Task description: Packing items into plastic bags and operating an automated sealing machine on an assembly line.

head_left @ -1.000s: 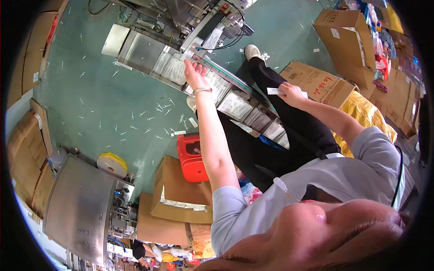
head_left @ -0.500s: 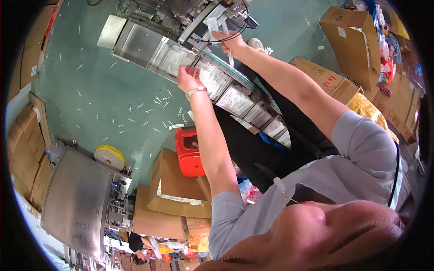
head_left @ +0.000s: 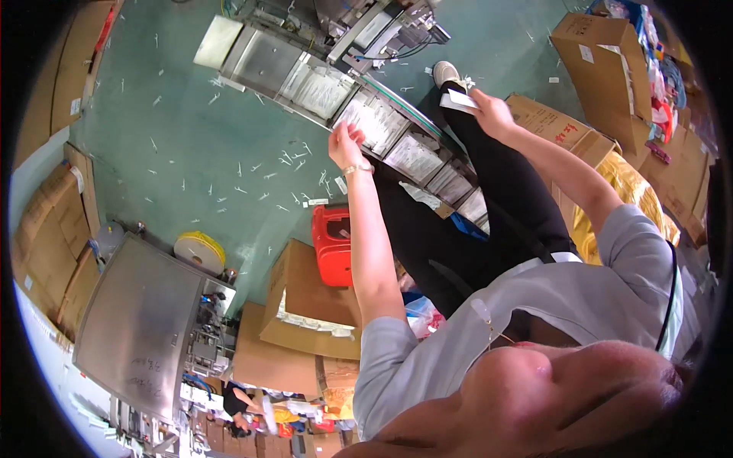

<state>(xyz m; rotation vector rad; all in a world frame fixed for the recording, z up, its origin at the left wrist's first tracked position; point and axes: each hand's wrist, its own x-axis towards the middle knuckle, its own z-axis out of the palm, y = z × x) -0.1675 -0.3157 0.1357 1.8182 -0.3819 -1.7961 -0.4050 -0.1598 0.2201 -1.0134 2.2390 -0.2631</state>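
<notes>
My right hand (head_left: 491,114) is closed on a few flat white slips (head_left: 460,102) and holds them over my right shoe and lower leg, away from the machine. Their exact kind is too small to tell. My left hand (head_left: 347,145) is at the near edge of a long metal conveyor (head_left: 263,59). Its fingers are loosely bent and apart, with nothing visible in them. Beside those fingers, a section of the conveyor holds white packets (head_left: 372,122). More white packets (head_left: 414,162) fill the sections that run toward my legs.
A red plastic stool (head_left: 330,244) and an open carton (head_left: 309,294) stand beside my left arm. Small white pieces (head_left: 294,156) litter the green floor. Cartons (head_left: 599,65) stand on the right, and a metal cabinet (head_left: 141,320) on the left. Farther back, another person (head_left: 240,404) bends over.
My right hand has moved right, away from the machine, with white slips in it. My left hand has shifted slightly along the conveyor toward me, its fingers more bent. The whole view has shifted a little.
</notes>
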